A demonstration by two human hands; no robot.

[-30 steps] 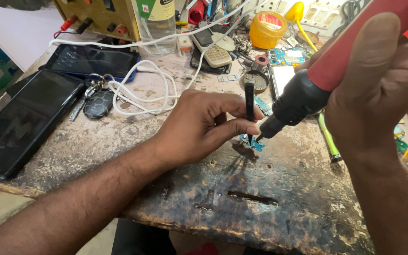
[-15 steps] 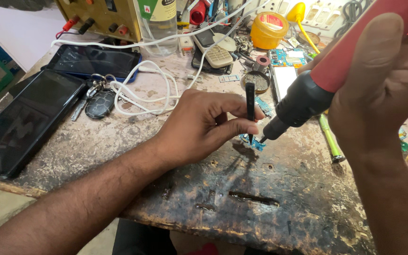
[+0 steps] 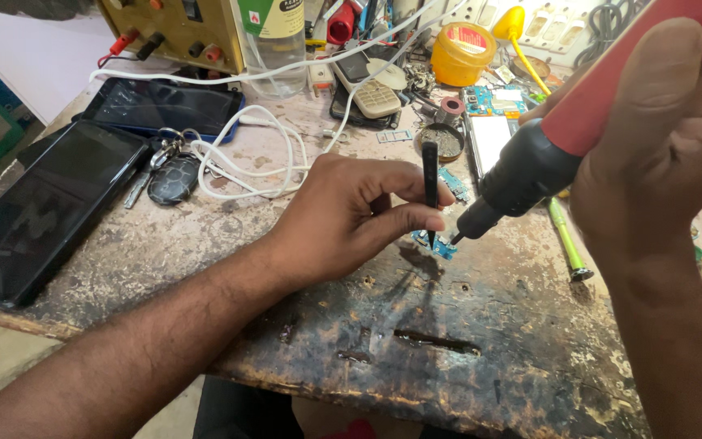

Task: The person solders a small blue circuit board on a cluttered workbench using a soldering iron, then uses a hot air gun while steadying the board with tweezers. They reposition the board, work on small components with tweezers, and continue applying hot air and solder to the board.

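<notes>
Along the left edge of the worn wooden surface (image 3: 205, 244) lie two dark, glossy phones (image 3: 42, 207), then a key bunch (image 3: 164, 175) and a looped white cable (image 3: 253, 154). Mid-frame, the left hand (image 3: 343, 215) has its fingers (image 3: 404, 219) clamped on thin black tweezers (image 3: 430, 183), upright, tips pressing a small blue circuit board (image 3: 440, 244) that lies on the scarred, stained wood. Further right, the right hand (image 3: 668, 162) is wrapped tight round a red-and-black soldering tool (image 3: 546, 154), its tip at the board's edge. Judging from this, a slip of the tweezers could let the tiny board skate away — or lingering heat could scorch it (the hard, pitted wood gives little grip).
</notes>
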